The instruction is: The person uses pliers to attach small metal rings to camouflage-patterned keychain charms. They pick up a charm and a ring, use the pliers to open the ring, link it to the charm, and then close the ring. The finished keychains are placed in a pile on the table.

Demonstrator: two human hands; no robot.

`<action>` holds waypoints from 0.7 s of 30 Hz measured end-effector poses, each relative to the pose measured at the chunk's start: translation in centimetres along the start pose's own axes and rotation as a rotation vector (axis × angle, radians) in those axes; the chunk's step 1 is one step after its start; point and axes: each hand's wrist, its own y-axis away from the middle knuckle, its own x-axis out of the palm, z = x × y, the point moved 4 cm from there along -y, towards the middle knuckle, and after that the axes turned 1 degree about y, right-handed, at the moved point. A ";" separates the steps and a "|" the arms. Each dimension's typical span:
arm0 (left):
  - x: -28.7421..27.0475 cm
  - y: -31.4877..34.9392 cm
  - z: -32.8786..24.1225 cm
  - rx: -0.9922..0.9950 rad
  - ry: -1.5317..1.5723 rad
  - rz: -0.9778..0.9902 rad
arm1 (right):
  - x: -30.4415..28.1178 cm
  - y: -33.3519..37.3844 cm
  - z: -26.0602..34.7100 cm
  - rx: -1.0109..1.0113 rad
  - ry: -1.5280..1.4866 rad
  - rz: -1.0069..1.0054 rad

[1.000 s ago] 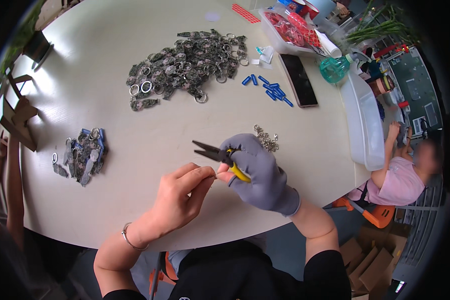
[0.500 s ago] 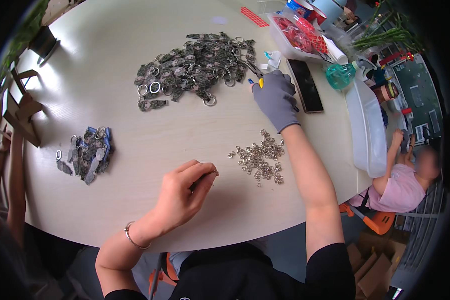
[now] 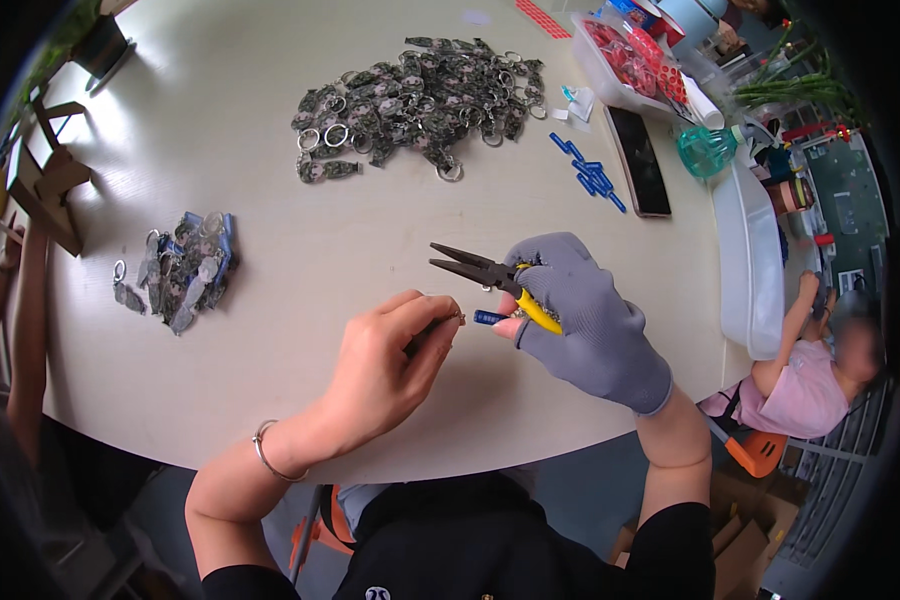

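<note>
The right hand (image 3: 585,325), in a grey knitted glove, is closed around slim black needle-nose pliers with yellow handles (image 3: 490,280), their thin metal tips parted and pointing left, and pinches a small blue plastic piece (image 3: 489,317) at its fingertips. The bare left hand (image 3: 390,355), a thin bracelet at the wrist, pinches a tiny metal ring (image 3: 457,317), barely discernible, above the pale round table (image 3: 270,300).

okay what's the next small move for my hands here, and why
Probably bring the blue piece at the right hand's fingertips to the small ring pinched in the left hand. The two sit close but apart, and the pliers point away, jaws slightly parted and empty.
</note>
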 end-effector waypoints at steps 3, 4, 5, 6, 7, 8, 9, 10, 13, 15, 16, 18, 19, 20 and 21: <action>0.2 -0.2 -0.6 0.059 -0.031 -0.013 | -0.1 0.0 0.2 0.045 -0.012 0.064; 0.1 -0.1 -0.6 0.079 -0.055 -0.029 | 0.1 -0.1 0.1 0.049 -0.024 0.086; 0.0 0.0 -0.7 0.100 -0.080 -0.044 | 0.4 -0.3 0.0 0.053 -0.036 0.107; -0.1 0.1 -0.7 0.125 -0.102 -0.056 | 0.5 -0.4 0.0 0.055 -0.034 0.119; 0.0 0.1 -0.8 0.154 -0.117 -0.062 | 0.5 -0.5 0.1 0.064 -0.025 0.128; 0.1 0.1 -0.8 0.184 -0.132 -0.068 | 0.5 -0.6 0.2 0.073 -0.017 0.138; 0.1 0.1 -0.9 0.205 -0.140 -0.075 | 0.5 -0.6 0.2 0.071 -0.005 0.128; 0.2 0.1 -0.9 0.226 -0.152 -0.084 | 0.5 -0.7 0.2 0.067 0.005 0.118; 0.2 0.2 -1.1 0.271 -0.212 -0.090 | 0.7 -0.8 0.1 0.095 -0.001 0.108; 0.2 0.2 -1.2 0.303 -0.254 -0.094 | 0.8 -0.9 0.0 0.118 -0.016 0.137; 0.2 0.2 -1.2 0.322 -0.272 -0.100 | 0.7 -1.0 -0.2 0.124 -0.025 0.167; 0.2 0.3 -1.3 0.345 -0.304 -0.102 | 0.8 -1.0 -0.3 0.152 -0.047 0.208; 0.2 0.3 -1.3 0.349 -0.318 -0.099 | 0.8 -1.0 -0.4 0.176 -0.060 0.219; 0.3 0.3 -1.2 0.353 -0.332 -0.095 | 0.8 -1.0 -0.4 0.199 -0.073 0.230; 0.3 0.3 -1.2 0.354 -0.339 -0.096 | 0.7 -1.0 -0.3 0.188 -0.037 0.203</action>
